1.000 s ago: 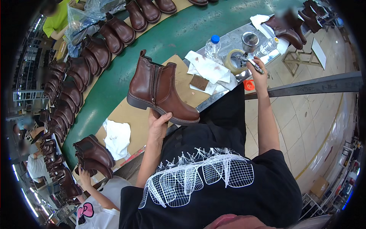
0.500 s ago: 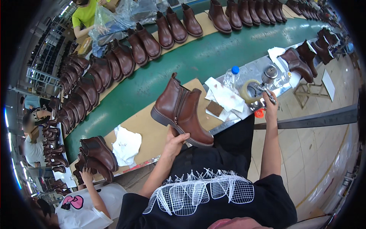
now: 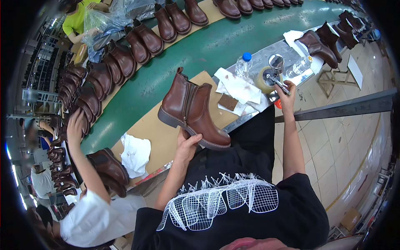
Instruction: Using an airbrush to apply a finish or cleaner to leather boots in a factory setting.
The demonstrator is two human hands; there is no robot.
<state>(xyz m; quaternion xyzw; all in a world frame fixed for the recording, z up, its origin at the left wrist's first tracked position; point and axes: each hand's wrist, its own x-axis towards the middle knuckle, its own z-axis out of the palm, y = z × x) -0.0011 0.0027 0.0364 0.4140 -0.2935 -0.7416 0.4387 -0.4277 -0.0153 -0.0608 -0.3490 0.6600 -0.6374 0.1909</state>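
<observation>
A brown leather ankle boot (image 3: 196, 109) with a side zip is in my left hand (image 3: 187, 143), gripped under the sole, toe pointing right and tilted down. My right hand (image 3: 286, 99) is closed on a slim dark-and-silver handled tool (image 3: 277, 83). The tool's far end reaches into an open yellowish jar (image 3: 261, 84) with dark contents; its tip is hidden there. Left of the jar lie white cloths (image 3: 238, 86) and a small brown block (image 3: 228, 102). Behind the jar stand a round metal container (image 3: 276, 61) and a clear bottle with a blue cap (image 3: 244, 64).
Brown boots (image 3: 146, 37) line the far side of the green conveyor (image 3: 166, 77). A brown board (image 3: 146, 121) and a crumpled white cloth (image 3: 136, 155) lie nearer. At left, a co-worker's arm (image 3: 89, 166) reaches past a pair of boots (image 3: 107, 166). More boots (image 3: 318, 48) stand at right.
My right hand has moved the tool so its end sits deeper over the jar. The co-worker's hand has left the near boots and reached toward the boot row. The whole view has shifted slightly.
</observation>
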